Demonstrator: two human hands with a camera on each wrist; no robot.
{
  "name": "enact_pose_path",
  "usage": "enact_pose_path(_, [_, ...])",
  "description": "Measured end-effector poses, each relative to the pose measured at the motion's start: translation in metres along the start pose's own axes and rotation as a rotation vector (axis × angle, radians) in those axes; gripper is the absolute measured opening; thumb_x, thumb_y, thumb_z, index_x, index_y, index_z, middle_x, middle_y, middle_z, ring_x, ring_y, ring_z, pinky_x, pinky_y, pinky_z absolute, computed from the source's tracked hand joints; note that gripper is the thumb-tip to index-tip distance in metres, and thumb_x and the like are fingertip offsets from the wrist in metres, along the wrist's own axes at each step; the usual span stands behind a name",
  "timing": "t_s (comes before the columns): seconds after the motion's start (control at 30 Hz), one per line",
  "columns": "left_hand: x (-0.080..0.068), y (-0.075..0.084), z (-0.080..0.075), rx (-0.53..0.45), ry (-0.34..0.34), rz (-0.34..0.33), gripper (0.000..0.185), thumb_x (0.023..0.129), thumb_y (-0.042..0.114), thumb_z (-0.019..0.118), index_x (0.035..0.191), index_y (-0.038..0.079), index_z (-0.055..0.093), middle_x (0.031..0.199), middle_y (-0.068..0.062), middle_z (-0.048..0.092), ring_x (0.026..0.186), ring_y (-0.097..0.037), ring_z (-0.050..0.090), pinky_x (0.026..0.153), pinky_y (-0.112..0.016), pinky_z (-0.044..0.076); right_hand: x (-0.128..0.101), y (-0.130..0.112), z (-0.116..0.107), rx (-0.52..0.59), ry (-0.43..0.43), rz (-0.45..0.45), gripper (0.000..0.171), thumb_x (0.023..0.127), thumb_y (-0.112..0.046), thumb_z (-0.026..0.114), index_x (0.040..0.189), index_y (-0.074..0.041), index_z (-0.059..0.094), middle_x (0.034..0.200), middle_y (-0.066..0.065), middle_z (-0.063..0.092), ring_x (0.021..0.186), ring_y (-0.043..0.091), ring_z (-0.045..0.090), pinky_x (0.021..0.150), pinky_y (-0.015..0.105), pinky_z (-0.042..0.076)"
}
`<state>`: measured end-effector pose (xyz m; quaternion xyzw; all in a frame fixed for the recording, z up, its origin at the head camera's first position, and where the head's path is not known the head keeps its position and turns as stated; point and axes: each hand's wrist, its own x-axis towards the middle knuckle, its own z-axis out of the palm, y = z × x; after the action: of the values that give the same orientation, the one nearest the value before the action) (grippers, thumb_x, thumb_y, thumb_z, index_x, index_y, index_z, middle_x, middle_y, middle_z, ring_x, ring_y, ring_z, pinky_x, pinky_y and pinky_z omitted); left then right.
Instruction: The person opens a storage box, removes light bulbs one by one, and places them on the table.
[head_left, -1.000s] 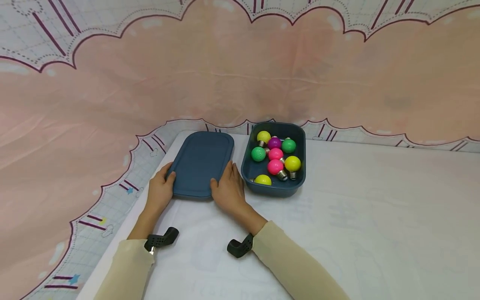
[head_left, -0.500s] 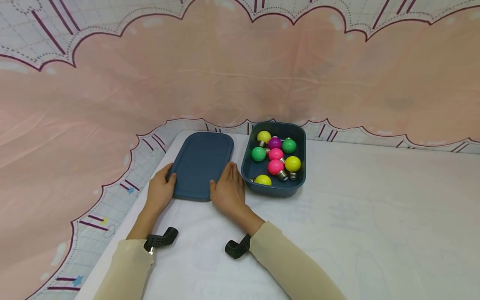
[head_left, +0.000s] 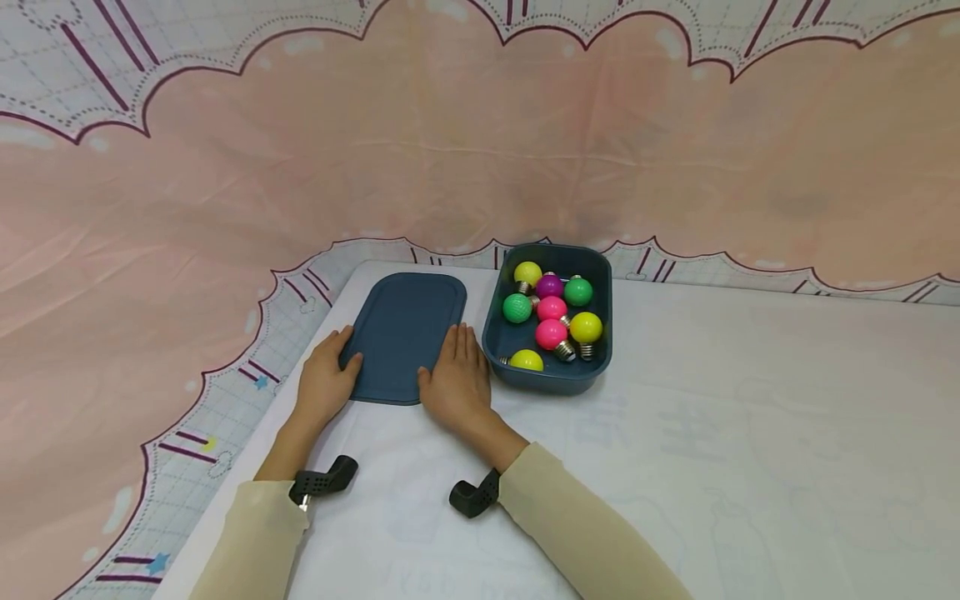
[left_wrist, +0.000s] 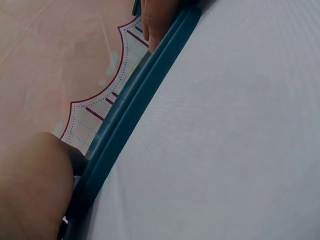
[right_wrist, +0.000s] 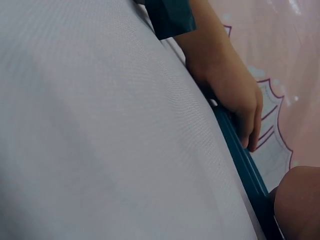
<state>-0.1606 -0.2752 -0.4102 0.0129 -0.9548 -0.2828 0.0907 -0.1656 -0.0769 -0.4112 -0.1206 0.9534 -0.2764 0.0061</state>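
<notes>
A dark blue rectangular lid lies near the table's left side in the head view. My left hand holds its left edge, the thumb near the front corner. On the opposite edge, my right hand has its thumb over the lid and its fingers stretched along the side. Both wrist views show the lid's rim edge-on, close to the white tabletop; the fingers' undersides are hidden. Just right of my right hand stands a dark blue box, uncovered, containing several coloured light bulbs.
The white-covered table extends to the right of the box. Its left edge runs close beside my left forearm. A pink patterned cloth forms the background behind and left of the table.
The lid has shifted slightly toward me and looks flatter. My left hand has turned a little with it, its thumb further inward. The box and bulbs have stayed in place.
</notes>
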Motion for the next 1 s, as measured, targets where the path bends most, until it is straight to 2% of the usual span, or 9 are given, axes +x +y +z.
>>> enact_pose_path(0.23, [0.000,0.001,0.002,0.021,-0.001,0.011,0.050,0.096,0.009,0.049,0.141,-0.010,0.037,0.141,-0.036,0.034,0.132,-0.049,0.030,0.106,-0.059,0.023,0.000,0.002,-0.002,0.025,-0.008,-0.007,0.076,0.097,-0.034,0.052,0.148,0.008,0.017,0.155,0.023,0.014,0.144,0.031,0.005,0.114,0.044,0.011])
enact_pose_path(0.43, [0.000,-0.002,0.001,0.015,-0.007,0.025,0.051,0.096,0.009,0.049,0.141,-0.010,0.037,0.141,-0.035,0.035,0.133,-0.049,0.029,0.107,-0.059,0.022,-0.004,-0.002,-0.009,0.269,0.004,-0.016,0.072,0.097,-0.028,0.054,0.149,0.006,0.019,0.154,0.028,0.012,0.142,0.040,0.007,0.112,0.053,0.015])
enact_pose_path(0.5, [0.000,-0.003,0.000,-0.004,-0.001,0.031,0.050,0.096,0.008,0.050,0.141,-0.011,0.036,0.142,-0.034,0.035,0.133,-0.048,0.028,0.108,-0.057,0.021,-0.007,-0.006,-0.016,0.327,0.007,-0.048,0.071,0.097,-0.026,0.055,0.149,0.005,0.020,0.153,0.028,0.014,0.141,0.041,0.011,0.110,0.055,0.019])
enact_pose_path(0.6, [0.000,0.001,-0.002,-0.049,0.028,0.037,0.050,0.096,0.007,0.051,0.140,-0.012,0.037,0.142,-0.033,0.036,0.134,-0.047,0.029,0.109,-0.055,0.021,-0.013,-0.010,-0.032,0.355,0.008,-0.125,0.069,0.097,-0.024,0.056,0.149,0.004,0.022,0.153,0.027,0.018,0.140,0.039,0.020,0.107,0.054,0.027])
enact_pose_path(0.8, [0.000,0.021,-0.009,-0.145,0.074,0.060,0.051,0.098,0.011,0.050,0.144,-0.006,0.036,0.143,-0.030,0.037,0.133,-0.046,0.031,0.107,-0.057,0.024,-0.032,-0.008,-0.075,0.353,0.021,-0.245,0.062,0.097,-0.025,0.056,0.149,-0.005,0.030,0.151,0.016,0.031,0.135,0.031,0.036,0.102,0.053,0.035])
enact_pose_path(0.9, [0.001,0.037,-0.012,-0.212,0.085,0.093,0.051,0.099,0.014,0.050,0.145,-0.002,0.035,0.146,-0.025,0.037,0.135,-0.042,0.030,0.107,-0.056,0.024,-0.036,0.002,-0.094,0.363,0.050,-0.266,0.059,0.096,-0.024,0.058,0.148,-0.008,0.034,0.146,0.013,0.039,0.129,0.028,0.044,0.098,0.048,0.042])
enact_pose_path(1.0, [0.003,0.055,-0.011,-0.331,0.094,0.153,0.050,0.100,0.015,0.051,0.146,0.001,0.037,0.147,-0.019,0.038,0.138,-0.035,0.030,0.109,-0.050,0.025,-0.036,0.016,-0.109,0.338,0.089,-0.253,0.056,0.095,-0.024,0.059,0.146,-0.010,0.039,0.140,0.011,0.046,0.119,0.025,0.052,0.091,0.042,0.048])
